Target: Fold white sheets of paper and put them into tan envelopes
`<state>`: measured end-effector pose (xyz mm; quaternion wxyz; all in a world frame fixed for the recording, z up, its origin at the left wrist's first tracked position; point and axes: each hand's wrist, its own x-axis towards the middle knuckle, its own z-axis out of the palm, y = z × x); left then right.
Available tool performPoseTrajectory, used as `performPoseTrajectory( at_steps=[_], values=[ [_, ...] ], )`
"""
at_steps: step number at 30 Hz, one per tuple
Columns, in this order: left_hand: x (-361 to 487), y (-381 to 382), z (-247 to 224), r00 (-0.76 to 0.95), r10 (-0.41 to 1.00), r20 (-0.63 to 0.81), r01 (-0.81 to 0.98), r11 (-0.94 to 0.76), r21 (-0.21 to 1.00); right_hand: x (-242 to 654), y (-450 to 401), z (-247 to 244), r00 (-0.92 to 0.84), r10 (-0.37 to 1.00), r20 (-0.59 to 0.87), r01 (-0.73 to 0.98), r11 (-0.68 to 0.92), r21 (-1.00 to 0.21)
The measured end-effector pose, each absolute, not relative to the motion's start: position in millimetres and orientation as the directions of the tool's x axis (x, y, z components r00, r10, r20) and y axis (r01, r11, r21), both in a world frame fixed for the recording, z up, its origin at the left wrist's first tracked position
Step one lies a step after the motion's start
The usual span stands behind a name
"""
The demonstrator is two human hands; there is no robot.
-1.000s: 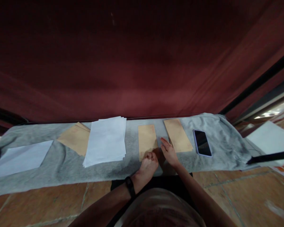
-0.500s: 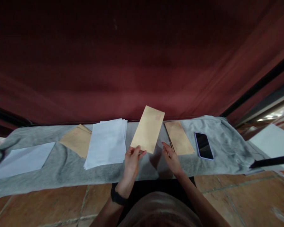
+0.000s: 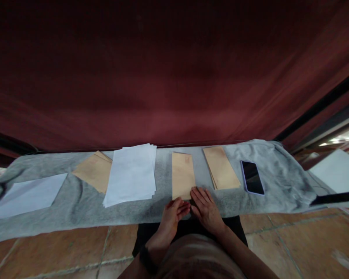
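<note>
Your right hand (image 3: 206, 209) lies flat, fingers extended, at the near-right corner of one brown envelope (image 3: 183, 174) on the table (image 3: 87, 215); your left hand (image 3: 170, 217) curls at its near edge, grip unclear, between two envelope piles (image 3: 222, 168).

Dim light, near-black along the top, soft detail, stretched side edges.

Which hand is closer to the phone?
Right. The right hand is to the left of the phone, by the near right corner of the middle envelope. The left hand is farther left, by that envelope's near edge.
</note>
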<state>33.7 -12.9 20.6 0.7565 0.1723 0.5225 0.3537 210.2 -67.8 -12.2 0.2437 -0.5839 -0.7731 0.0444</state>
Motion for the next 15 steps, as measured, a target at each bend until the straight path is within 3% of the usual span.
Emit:
performPoseTrajectory(
  at_steps=[3,5,7,9,10,12,15],
  values=[
    [17.2,-17.4,24.3,0.329,0.652,-0.683,-0.176,0.753,0.634,211.9,-74.8,-9.9,-0.272,0.919,0.285,0.882,0.356,-0.308],
    [11.8,-15.7,26.4,0.392,0.677,-0.623,-0.056,0.693,0.719,209.8,-77.6,-7.2,-0.311,0.912,0.267,0.873,0.385,-0.3],
    [14.1,-6.7,27.1,0.412,0.779,-0.473,0.069,0.491,0.869,206.0,-78.6,-4.7,-0.311,0.916,0.253,0.872,0.381,-0.307],
    [23.8,10.9,24.9,0.434,0.871,-0.231,0.226,0.143,0.964,202.5,-78.3,-3.3,-0.286,0.925,0.248,0.874,0.358,-0.328],
    [30.4,22.5,22.6,0.468,0.878,-0.1,0.301,-0.051,0.952,201.2,-77.8,-3.3,-0.27,0.929,0.253,0.874,0.347,-0.341],
    [45.1,48.4,15.9,0.553,0.829,0.08,0.437,-0.371,0.819,200.1,-77.1,-4.3,-0.248,0.93,0.27,0.871,0.337,-0.359],
    [64.2,85.6,4.1,0.674,0.734,0.083,0.593,-0.604,0.532,200.5,-76.7,-7.5,-0.236,0.93,0.283,0.871,0.331,-0.362]
  ],
)
